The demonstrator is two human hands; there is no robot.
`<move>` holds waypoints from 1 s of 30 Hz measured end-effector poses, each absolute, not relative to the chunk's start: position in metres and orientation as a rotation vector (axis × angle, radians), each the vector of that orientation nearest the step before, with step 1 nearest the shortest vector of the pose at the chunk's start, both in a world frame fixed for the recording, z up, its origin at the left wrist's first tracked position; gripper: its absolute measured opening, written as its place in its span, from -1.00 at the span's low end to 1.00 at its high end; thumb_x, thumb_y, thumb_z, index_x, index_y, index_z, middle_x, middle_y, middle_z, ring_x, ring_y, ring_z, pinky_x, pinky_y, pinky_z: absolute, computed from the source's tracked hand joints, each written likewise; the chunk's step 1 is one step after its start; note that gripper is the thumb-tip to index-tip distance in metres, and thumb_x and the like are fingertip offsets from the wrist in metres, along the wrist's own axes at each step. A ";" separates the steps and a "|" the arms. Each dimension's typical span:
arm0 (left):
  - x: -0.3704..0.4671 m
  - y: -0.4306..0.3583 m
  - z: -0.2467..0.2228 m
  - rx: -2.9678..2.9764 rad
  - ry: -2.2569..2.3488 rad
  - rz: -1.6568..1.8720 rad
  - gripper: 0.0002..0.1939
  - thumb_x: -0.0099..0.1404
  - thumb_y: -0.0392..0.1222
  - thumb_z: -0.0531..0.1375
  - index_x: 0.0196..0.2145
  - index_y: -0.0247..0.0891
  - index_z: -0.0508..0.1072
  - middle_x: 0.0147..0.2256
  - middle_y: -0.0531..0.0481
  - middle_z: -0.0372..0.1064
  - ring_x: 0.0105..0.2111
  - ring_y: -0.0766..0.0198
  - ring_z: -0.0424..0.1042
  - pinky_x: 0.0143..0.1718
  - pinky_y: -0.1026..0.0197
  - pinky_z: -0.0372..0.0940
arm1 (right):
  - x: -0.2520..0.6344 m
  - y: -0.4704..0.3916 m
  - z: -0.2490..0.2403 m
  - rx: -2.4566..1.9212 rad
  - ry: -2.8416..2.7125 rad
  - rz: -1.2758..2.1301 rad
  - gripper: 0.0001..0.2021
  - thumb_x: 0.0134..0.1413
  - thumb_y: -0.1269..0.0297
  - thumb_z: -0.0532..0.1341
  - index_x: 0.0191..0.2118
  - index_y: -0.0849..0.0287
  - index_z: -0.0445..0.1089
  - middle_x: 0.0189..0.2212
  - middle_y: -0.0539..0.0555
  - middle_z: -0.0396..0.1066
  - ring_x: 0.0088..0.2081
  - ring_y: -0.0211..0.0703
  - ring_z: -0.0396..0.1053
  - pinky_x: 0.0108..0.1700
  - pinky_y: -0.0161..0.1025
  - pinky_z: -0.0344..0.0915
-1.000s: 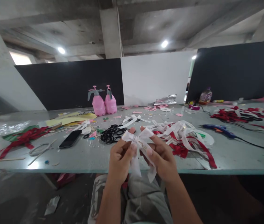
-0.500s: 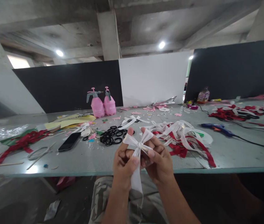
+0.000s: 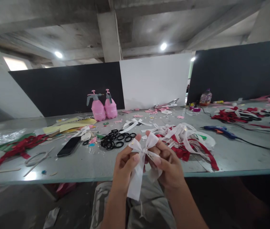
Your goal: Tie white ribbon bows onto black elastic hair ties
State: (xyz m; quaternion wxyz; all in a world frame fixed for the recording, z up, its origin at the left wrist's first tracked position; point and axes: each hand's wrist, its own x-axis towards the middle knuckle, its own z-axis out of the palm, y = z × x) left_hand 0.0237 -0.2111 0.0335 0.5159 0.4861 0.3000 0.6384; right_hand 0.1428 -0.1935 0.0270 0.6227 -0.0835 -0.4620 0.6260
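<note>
A white ribbon bow (image 3: 137, 178) with a knot in its middle is held up in front of the table's near edge. My left hand (image 3: 124, 165) pinches its left side, thumb on the ribbon below the loop. On the right side, my right hand (image 3: 170, 163) grips the other loop and a tail between thumb and fingers. Two tails hang down, the left one long and flat. Behind the hands lie black hair ties (image 3: 110, 143) and a heap of white and red ribbons (image 3: 185, 136).
On the table (image 3: 96, 165) are a phone (image 3: 69, 146), red ribbons (image 3: 21, 148), two pink spray bottles (image 3: 98, 109) and a blue glue gun (image 3: 221, 131) with its cord. More red and white ribbons (image 3: 235, 115) lie at the right. Upright panels stand behind.
The tails of the bow have spread apart: one now hangs further left, and another shows under my right hand. Both hands still hold the bow. The view has shifted slightly.
</note>
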 end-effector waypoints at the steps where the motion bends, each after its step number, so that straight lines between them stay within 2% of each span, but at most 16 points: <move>1: 0.022 -0.210 0.034 1.210 0.766 1.577 -0.47 0.07 0.00 0.27 -0.02 -0.30 0.47 -0.52 0.00 0.36 -0.59 0.42 0.23 -0.54 0.33 0.20 | 0.146 -0.194 0.027 -0.243 -1.103 1.420 -0.25 -0.15 0.20 0.34 0.21 0.24 0.18 -0.62 -0.10 0.06 -0.58 -0.35 0.10 -0.57 -0.39 0.19; 3: 0.020 -0.207 0.034 1.313 0.840 1.671 -0.53 0.09 -0.02 0.27 -0.07 -0.29 0.51 -0.33 -0.10 0.44 -0.44 0.35 0.32 -0.42 0.31 0.26 | 0.149 -0.195 0.027 -0.337 -1.170 1.371 -0.29 -0.11 0.18 0.33 0.20 0.25 0.20 -0.60 -0.09 0.07 -0.57 -0.37 0.08 -0.54 -0.39 0.16; 5: 0.021 -0.206 0.035 1.383 0.910 1.734 -0.58 0.07 -0.07 0.29 -0.11 -0.28 0.53 -0.18 -0.15 0.43 -0.26 0.26 0.37 -0.26 0.29 0.28 | 0.150 -0.196 0.026 -0.413 -1.222 1.307 -0.36 -0.06 0.16 0.30 0.17 0.24 0.24 -0.58 -0.07 0.10 -0.56 -0.38 0.08 -0.52 -0.39 0.13; 7: 0.024 -0.205 0.036 1.358 0.971 1.763 -0.59 0.06 -0.08 0.30 -0.12 -0.27 0.54 -0.14 -0.14 0.43 -0.17 0.22 0.37 -0.18 0.27 0.27 | 0.148 -0.195 0.025 -0.481 -1.271 1.216 -0.44 -0.03 0.16 0.29 0.13 0.21 0.31 -0.55 -0.04 0.18 -0.52 -0.34 0.14 -0.47 -0.37 0.18; 9: 0.025 -0.203 0.034 1.263 1.018 1.781 -0.59 0.05 -0.08 0.31 -0.12 -0.27 0.54 -0.19 -0.10 0.46 -0.21 0.24 0.39 -0.18 0.27 0.28 | 0.146 -0.193 0.023 -0.512 -1.306 1.086 -0.55 -0.02 0.17 0.29 0.03 0.17 0.40 -0.48 0.03 0.29 -0.41 -0.24 0.25 -0.36 -0.30 0.25; 12: 0.025 -0.199 0.029 1.131 1.050 1.832 -0.56 0.03 -0.08 0.33 -0.12 -0.28 0.53 -0.26 -0.04 0.48 -0.27 0.29 0.38 -0.22 0.30 0.27 | 0.144 -0.188 0.018 -0.498 -1.300 0.880 -0.78 0.01 0.17 0.26 -0.23 0.13 0.53 -0.30 0.12 0.40 -0.20 -0.08 0.32 -0.17 -0.18 0.28; 14: 0.024 -0.196 0.026 1.072 1.060 1.889 -0.55 0.03 -0.07 0.33 -0.11 -0.29 0.52 -0.29 -0.02 0.48 -0.31 0.32 0.36 -0.26 0.32 0.26 | 0.144 -0.183 0.014 -0.499 -1.210 0.784 -0.79 0.06 0.15 0.21 -0.38 0.14 0.53 -0.23 0.15 0.41 -0.13 -0.04 0.32 -0.13 -0.16 0.27; 15: 0.024 -0.196 0.025 1.058 1.072 1.905 -0.55 0.04 -0.06 0.32 -0.11 -0.29 0.52 -0.30 -0.02 0.47 -0.33 0.34 0.36 -0.28 0.33 0.26 | 0.144 -0.181 0.013 -0.509 -1.151 0.761 -0.76 0.08 0.14 0.18 -0.39 0.15 0.52 -0.23 0.16 0.42 -0.13 -0.04 0.32 -0.13 -0.15 0.27; 19: 0.026 -0.199 0.026 1.198 1.161 1.848 -0.63 0.06 -0.05 0.30 -0.20 -0.32 0.54 -0.29 -0.04 0.47 -0.34 0.32 0.35 -0.31 0.33 0.25 | 0.141 -0.177 0.013 -0.559 -1.206 0.925 -0.65 0.00 0.06 0.24 -0.15 0.18 0.46 -0.36 0.11 0.42 -0.31 -0.13 0.33 -0.27 -0.23 0.28; 22: 0.030 -0.205 0.030 1.407 1.205 1.761 -0.72 0.10 -0.08 0.28 -0.27 -0.30 0.55 -0.26 -0.06 0.48 -0.33 0.28 0.36 -0.30 0.32 0.26 | 0.137 -0.180 0.018 -0.683 -1.297 0.978 -0.69 -0.06 0.09 0.29 -0.28 0.23 0.48 -0.48 0.06 0.38 -0.42 -0.20 0.27 -0.37 -0.29 0.24; 24: 0.030 -0.208 0.032 1.475 1.190 1.705 -0.73 0.13 -0.09 0.25 -0.25 -0.29 0.54 -0.23 -0.08 0.47 -0.32 0.26 0.38 -0.28 0.29 0.27 | 0.136 -0.182 0.020 -0.739 -1.297 0.972 -0.72 -0.07 0.10 0.30 -0.35 0.25 0.49 -0.56 0.02 0.34 -0.47 -0.25 0.23 -0.42 -0.32 0.20; 28: 0.025 -0.211 0.036 1.540 1.072 1.594 -0.69 0.17 -0.10 0.22 -0.14 -0.27 0.50 -0.15 -0.12 0.44 -0.16 0.18 0.38 -0.10 0.23 0.25 | 0.137 -0.181 0.018 -0.767 -1.242 0.923 -0.75 -0.09 0.14 0.31 -0.35 0.24 0.51 -0.57 0.00 0.34 -0.52 -0.29 0.20 -0.45 -0.33 0.17; 30: 0.019 -0.213 0.037 1.601 1.028 1.562 -0.70 0.16 -0.12 0.23 -0.16 -0.26 0.51 -0.11 -0.14 0.41 -0.08 0.15 0.35 -0.04 0.21 0.22 | 0.140 -0.178 0.015 -0.776 -1.183 0.880 -0.77 -0.09 0.16 0.31 -0.35 0.23 0.51 -0.59 -0.01 0.32 -0.53 -0.31 0.19 -0.47 -0.34 0.15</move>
